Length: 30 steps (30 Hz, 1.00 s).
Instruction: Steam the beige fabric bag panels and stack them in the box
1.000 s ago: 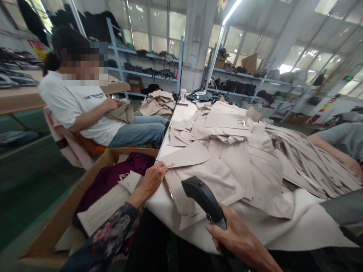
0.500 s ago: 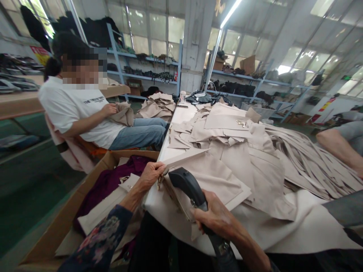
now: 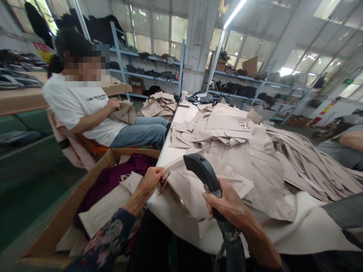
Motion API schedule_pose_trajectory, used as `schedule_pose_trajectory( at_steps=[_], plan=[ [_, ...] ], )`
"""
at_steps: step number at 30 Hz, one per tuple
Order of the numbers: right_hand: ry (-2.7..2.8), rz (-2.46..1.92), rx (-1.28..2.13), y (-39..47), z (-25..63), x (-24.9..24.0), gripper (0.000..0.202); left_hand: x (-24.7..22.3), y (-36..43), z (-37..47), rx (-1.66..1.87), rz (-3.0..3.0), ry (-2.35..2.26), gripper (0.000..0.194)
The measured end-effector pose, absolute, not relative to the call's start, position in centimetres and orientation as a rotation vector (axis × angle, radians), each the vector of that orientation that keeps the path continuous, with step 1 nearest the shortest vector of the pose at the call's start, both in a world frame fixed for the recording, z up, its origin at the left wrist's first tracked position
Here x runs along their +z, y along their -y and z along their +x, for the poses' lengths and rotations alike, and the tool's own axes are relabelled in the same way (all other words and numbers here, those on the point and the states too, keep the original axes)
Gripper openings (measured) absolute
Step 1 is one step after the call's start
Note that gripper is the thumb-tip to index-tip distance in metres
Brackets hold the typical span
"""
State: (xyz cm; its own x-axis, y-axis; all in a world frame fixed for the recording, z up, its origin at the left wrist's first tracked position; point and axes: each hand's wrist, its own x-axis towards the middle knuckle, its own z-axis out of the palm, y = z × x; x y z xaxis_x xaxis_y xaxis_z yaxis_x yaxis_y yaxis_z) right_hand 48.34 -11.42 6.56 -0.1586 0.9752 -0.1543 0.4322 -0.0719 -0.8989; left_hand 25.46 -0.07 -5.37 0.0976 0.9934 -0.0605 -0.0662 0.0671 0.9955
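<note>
Your left hand: pinching beige, flat fabric flap; hold taut. Right hand: wrapped around black, curved plastic tool; tip right of the pinch, best held clear.

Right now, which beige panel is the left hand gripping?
The beige panel at the near-left corner of the white table, beside the curved black tool: the left hand pinches its end. The heaped panels beyond lie unheld.

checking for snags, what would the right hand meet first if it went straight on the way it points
Beyond the black tool it grips, the right hand would likely meet the beige piece just ahead on the white table, though the hand's height above it is unclear.
</note>
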Motion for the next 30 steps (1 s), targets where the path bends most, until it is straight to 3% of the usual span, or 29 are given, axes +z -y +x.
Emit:
schedule_pose_trajectory(
  at_steps=[8, 18, 22, 30],
  plan=[
    [1.628, -1.500, 1.431, 11.8, 45.9, 3.8, 0.012, -4.3, 1.1, 25.4, 1.079, 1.319, -1.153, 0.038],
    [1.481, -1.670, 1.182, 15.7, 52.6, 5.3, 0.007, -2.2, 2.6, 29.0, 0.569, 2.634, -1.513, 0.021],
    [1.417, -1.763, 1.135, 16.9, 54.6, 5.0, 0.007, -2.7, 1.7, 33.3, 0.358, 2.690, -1.624, 0.028],
    [1.540, -1.774, 1.131, 13.4, 54.9, 6.0, 0.009, -4.2, 2.2, 34.1, 0.352, 2.798, -1.622, 0.031]
  ],
)
